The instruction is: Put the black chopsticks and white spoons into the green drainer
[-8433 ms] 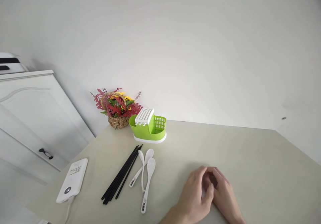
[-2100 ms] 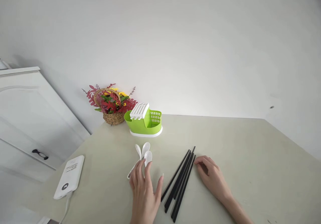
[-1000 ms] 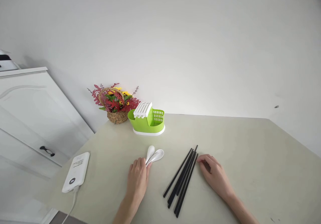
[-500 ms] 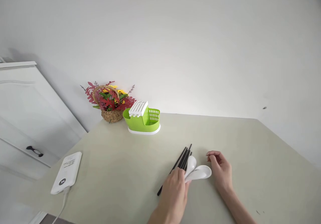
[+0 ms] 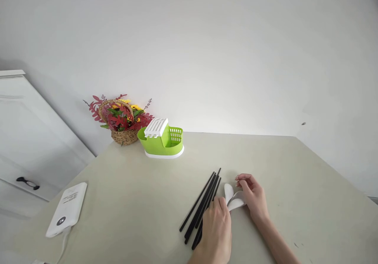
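Note:
My left hand point(image 5: 217, 224) is closed around the handles of a few white spoons point(image 5: 228, 193), just above the tabletop. Their bowls fan out past my fingers toward the right; the handles are hidden in my grip. My right hand point(image 5: 252, 197) is beside the bowls, its fingers loosely bent and a little apart, with nothing seen between them. It overlaps the edge of the rightmost spoon bowl; whether it touches is hard to tell. Several black chopsticks point(image 5: 202, 205) lie in a loose slanted bundle on the table, partly behind my left hand.
A green utensil holder point(image 5: 162, 144) with a white slotted top and white base stands at the back of the table point(image 5: 124, 201). Left of it is a wicker basket of flowers point(image 5: 124, 136). A white power bank point(image 5: 67, 209) with a cable lies at the left edge, near a white cabinet point(image 5: 38, 138).
My left hand has shifted right with the spoons, uncovering more of the chopsticks, which now lie spread on the table. My right hand is closer to the spoon bowls. The view has shifted slightly.

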`<action>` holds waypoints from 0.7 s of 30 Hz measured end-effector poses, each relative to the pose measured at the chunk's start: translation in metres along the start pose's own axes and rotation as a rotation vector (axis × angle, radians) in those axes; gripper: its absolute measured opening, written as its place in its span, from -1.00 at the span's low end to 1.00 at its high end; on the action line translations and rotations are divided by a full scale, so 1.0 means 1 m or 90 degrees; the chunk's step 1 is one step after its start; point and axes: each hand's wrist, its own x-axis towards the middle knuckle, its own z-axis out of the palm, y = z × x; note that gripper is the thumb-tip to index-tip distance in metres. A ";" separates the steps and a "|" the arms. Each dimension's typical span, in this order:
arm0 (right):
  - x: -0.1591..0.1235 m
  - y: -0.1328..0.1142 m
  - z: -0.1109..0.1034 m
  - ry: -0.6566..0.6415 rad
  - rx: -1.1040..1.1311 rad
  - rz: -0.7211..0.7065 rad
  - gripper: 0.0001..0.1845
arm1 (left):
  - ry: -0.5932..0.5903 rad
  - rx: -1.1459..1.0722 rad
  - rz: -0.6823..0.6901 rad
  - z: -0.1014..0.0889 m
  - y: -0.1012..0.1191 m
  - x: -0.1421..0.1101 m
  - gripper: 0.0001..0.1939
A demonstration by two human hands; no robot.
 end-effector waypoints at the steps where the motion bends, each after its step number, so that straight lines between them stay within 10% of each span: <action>1: 0.000 0.000 0.001 -0.004 -0.020 -0.004 -0.84 | -0.001 -0.003 0.003 0.001 0.001 0.000 -0.73; 21: -0.004 0.002 0.005 0.016 -0.151 -0.043 -0.81 | 0.120 -0.075 0.058 0.014 -0.003 -0.010 -0.74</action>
